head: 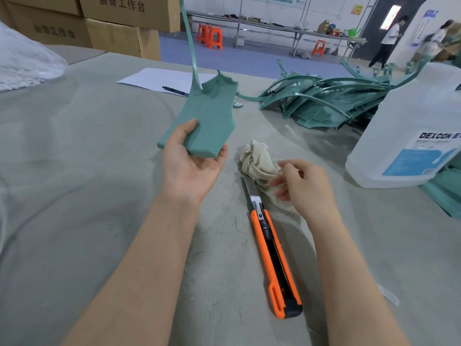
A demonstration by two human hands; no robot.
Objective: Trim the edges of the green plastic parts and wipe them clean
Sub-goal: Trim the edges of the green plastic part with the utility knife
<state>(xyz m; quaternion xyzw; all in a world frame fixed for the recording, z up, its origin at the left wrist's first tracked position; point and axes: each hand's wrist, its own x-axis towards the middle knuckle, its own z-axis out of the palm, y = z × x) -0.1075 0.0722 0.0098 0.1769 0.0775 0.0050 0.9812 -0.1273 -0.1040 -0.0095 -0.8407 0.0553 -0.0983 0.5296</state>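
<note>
A green plastic part point(208, 113), flat and broad with a ragged far edge, is held above the table point(74, 196) in a person's left hand point(192, 168). The palm is turned up, the thumb lies across the part's upper face, and the fingers curl up under its near end. A thin green strip rises from the part's far end and runs out of the top of the frame, so its tip is cut off.

To the right, the right hand point(303, 188) hangs over a crumpled pale cloth point(257, 158) with its fingers loosely bent. The fingertips are blurred, and whether they pinch the cloth or only brush it cannot be told.

An orange utility knife point(273, 258) lies on the table between the forearms with its blade out, the tip hidden under the cloth.

Farther back sits a tangled pile of green parts point(324, 98), where single pieces are hard to tell apart. A large clear bottle point(411, 131), its label reading DEXCON, stands at the right, cut by the frame edge.

A sheet of paper point(159, 78) with a pen point(174, 91) on it lies beyond the held part. Cardboard boxes point(119, 23) are stacked at the upper left, and a clear plastic bag point(25, 61) is cropped at the left edge.
</note>
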